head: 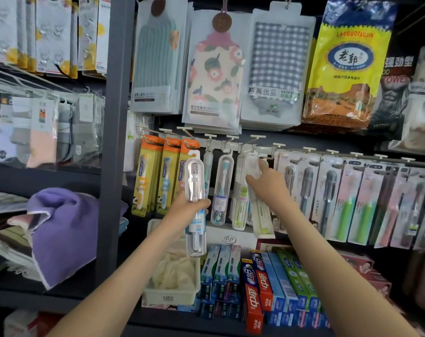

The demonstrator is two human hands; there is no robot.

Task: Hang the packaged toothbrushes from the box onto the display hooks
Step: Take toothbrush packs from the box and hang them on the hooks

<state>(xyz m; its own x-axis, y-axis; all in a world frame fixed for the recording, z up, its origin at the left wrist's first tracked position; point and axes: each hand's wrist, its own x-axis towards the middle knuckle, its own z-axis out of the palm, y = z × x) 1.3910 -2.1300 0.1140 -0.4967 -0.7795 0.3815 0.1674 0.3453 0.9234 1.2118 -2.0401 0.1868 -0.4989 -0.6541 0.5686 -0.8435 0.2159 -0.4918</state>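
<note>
Clear toothbrush case point(195, 190): standing upright, near the left hanging packs.
Left grip point(190, 206): curling round its middle.
Right grip point(263, 181): pinching pale pack point(261, 220) top, just under a hook point(258, 136).

A plain purple towel point(63, 229) lies at nine o'clock; at twelve hang a cream cloth point(216, 69) with pink flowers and green leaves and a grey-and-white checked towel point(278, 54). The clear toothbrush pack point(195, 205) at centre shows a white brush and blue label.
</note>
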